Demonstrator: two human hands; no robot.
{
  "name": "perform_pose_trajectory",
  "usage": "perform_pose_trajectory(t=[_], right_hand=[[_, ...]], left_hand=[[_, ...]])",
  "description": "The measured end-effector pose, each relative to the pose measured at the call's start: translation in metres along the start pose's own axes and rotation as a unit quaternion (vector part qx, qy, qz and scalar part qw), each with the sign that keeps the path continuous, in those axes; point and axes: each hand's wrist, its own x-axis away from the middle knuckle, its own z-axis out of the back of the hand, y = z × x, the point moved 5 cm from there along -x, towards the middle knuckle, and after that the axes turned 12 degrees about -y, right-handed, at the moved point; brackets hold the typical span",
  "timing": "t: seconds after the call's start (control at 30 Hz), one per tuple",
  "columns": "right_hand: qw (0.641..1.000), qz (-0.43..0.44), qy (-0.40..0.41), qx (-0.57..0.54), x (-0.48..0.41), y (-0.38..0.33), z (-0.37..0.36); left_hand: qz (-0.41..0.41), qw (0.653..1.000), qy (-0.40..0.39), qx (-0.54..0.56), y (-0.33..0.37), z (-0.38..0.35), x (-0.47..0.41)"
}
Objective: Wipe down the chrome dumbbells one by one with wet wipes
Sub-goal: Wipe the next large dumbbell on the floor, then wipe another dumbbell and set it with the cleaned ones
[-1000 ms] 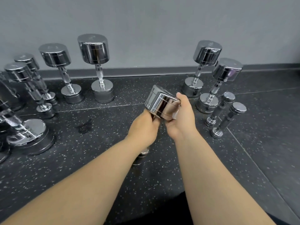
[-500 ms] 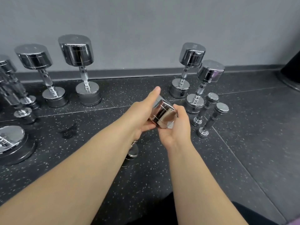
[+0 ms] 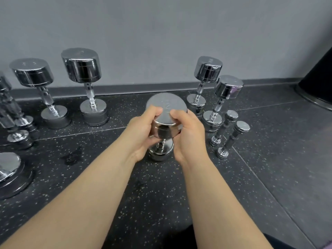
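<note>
Several dumbbells may still await wiping: big dumbbells (image 3: 81, 69) at left and smaller dumbbells (image 3: 228, 87) at right show nothing either way. Between them the middle dumbbell (image 3: 167, 105) stands on end, left hand (image 3: 142, 133) and right hand (image 3: 190, 135) curled round its top head; no wipe shows. Floor (image 3: 269, 177) lies open nearside; the wall (image 3: 161, 42) closes the back.

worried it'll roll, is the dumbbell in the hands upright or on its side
Upright: the dumbbell stands on end, top face up, left hand and right hand gripping its upper head.
</note>
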Motion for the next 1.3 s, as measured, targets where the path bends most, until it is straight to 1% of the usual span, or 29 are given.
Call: perform_pose_trajectory(t=[0.07,0.13,0.2,0.23,0.33,0.4,0.47,0.53,0.57,0.63,0.73,0.87,0.9,1.0,1.03,1.1,1.17,1.23,1.3], right_hand=[[0.998,-0.033,0.038,0.025,-0.003,0.007,0.01],[0.993,-0.066,0.072,0.069,-0.006,0.012,0.02],[0.98,-0.12,0.087,0.135,-0.005,0.011,0.025],[0.973,-0.154,0.09,0.144,-0.005,0.009,0.028],[0.962,-0.243,0.055,0.115,-0.011,-0.003,0.033],[0.962,-0.265,0.023,0.06,-0.022,-0.011,0.034],[0.969,-0.245,0.012,0.01,-0.038,-0.011,0.038],[0.978,-0.207,0.019,-0.024,-0.055,-0.004,0.042],[0.981,-0.191,0.023,-0.029,-0.067,0.003,0.044],[0.984,-0.174,0.04,0.0,-0.073,0.007,0.045],[0.989,-0.139,0.035,0.026,-0.084,0.009,0.05],[0.999,-0.044,-0.015,0.011,-0.107,-0.005,0.054],[0.999,-0.034,-0.015,-0.001,-0.117,-0.007,0.058],[0.998,-0.046,0.039,-0.004,-0.146,-0.001,0.082],[0.998,-0.054,0.044,0.006,-0.156,0.002,0.088],[0.997,-0.066,0.025,0.033,-0.175,0.002,0.095],[0.994,-0.089,0.03,0.055,-0.194,-0.005,0.098],[0.988,-0.124,0.044,0.084,-0.208,-0.013,0.099],[0.983,-0.141,0.049,0.104,-0.225,-0.015,0.095]], left_hand=[[0.011,1.0,-0.005,0.019,-0.008,-0.007,-0.004],[0.021,1.0,0.011,0.002,-0.01,-0.008,-0.01],[0.038,0.999,0.02,-0.016,-0.01,-0.009,-0.014],[0.053,0.998,0.014,-0.019,-0.009,-0.012,-0.017],[0.119,0.993,-0.009,-0.024,-0.013,-0.019,-0.03],[0.136,0.989,-0.015,-0.052,-0.008,-0.025,-0.045],[0.127,0.989,-0.004,-0.073,-0.002,-0.028,-0.059],[0.086,0.994,0.02,-0.061,-0.002,-0.027,-0.074],[0.063,0.996,0.03,-0.051,-0.003,-0.024,-0.083],[0.026,0.999,0.032,-0.027,-0.011,-0.021,-0.082],[-0.034,0.999,-0.002,-0.012,-0.012,-0.022,-0.085],[-0.086,0.991,-0.067,-0.083,0.011,-0.029,-0.113],[-0.085,0.988,-0.078,-0.104,0.016,-0.031,-0.127],[-0.059,0.983,-0.078,-0.158,0.015,-0.036,-0.165],[-0.043,0.983,-0.071,-0.164,0.012,-0.036,-0.178],[-0.026,0.985,-0.065,-0.16,0.008,-0.037,-0.203],[-0.018,0.987,-0.035,-0.158,0.014,-0.039,-0.226],[0.017,0.987,0.001,-0.163,0.02,-0.04,-0.242],[0.06,0.983,0.01,-0.174,0.028,-0.038,-0.255]])
